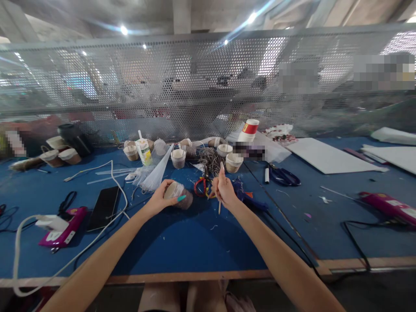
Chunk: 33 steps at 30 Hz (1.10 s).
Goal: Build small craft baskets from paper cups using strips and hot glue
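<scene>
My left hand (161, 197) is closed round a small brown pot with a pale top (178, 193), holding it just above the blue table (182, 242). My right hand (224, 189) pinches a thin pale stick (221, 186) that stands nearly upright, close to the right of the pot. Behind the hands lie red-handled pliers (199, 185) and a tangle of grey twine (211, 159). Several more small pots (178, 157) stand in a row further back.
A black phone (104, 207), a white cable (112, 190) and a pink glue gun (63, 229) lie at left. Another pink tool (388, 206), dark scissors (284, 176) and white sheets (328, 157) are at right. A perforated metal screen (208, 82) backs the table.
</scene>
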Motion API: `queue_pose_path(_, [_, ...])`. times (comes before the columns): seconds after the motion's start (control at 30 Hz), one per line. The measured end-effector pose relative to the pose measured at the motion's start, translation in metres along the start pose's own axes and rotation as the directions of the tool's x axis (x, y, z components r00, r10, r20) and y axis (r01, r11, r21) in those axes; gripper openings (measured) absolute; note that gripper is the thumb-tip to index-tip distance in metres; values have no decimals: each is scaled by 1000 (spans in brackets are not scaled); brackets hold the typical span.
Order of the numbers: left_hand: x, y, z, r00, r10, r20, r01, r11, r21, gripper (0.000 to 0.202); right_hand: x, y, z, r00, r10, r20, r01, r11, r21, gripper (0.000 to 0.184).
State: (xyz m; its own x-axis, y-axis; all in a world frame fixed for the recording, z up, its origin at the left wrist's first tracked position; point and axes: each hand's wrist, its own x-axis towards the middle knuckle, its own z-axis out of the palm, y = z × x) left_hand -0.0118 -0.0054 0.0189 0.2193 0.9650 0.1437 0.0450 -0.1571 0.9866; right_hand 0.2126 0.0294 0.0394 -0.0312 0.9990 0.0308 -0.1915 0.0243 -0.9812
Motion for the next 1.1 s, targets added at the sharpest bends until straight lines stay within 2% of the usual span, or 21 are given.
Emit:
queue_pose_path(0.07, [-1, 3, 0, 1000, -25, 4, 25, 997, -76, 50, 2, 1, -1, 1000, 1, -2, -1, 1000, -26, 56])
queue_pose_path(0.17, [0, 4, 1, 999, -17, -32, 11, 983, -185, 54, 5, 2, -1, 996, 10, 90, -8, 1000, -15, 27])
queue_pose_path(0.27, [0, 1, 4, 999, -19, -48, 5, 959, -283, 54, 5, 2, 0, 976, 32, 215, -43, 998, 46, 38])
queue_pose_path(0.43, [0, -7, 10, 998, -26, -62, 6, 954, -301, 53, 5, 0, -1, 988, 74, 135, -90, 989, 117, 28])
queue_pose_path(0.6, [1, -12, 16, 996, -16, -89, -15, 941, -338, 52, 6, -1, -2, 992, 41, 122, -54, 993, 105, 30])
queue_pose_path(0.77, [1, -13, 16, 997, 9, -77, -30, 960, -278, 54, 8, 0, -2, 992, -20, 126, 1, 989, 148, 32])
queue_pose_path(1.1, [0, -11, 17, 996, 15, -85, -36, 967, -252, 53, 10, 3, -5, 995, 37, 90, -52, 985, 165, 31])
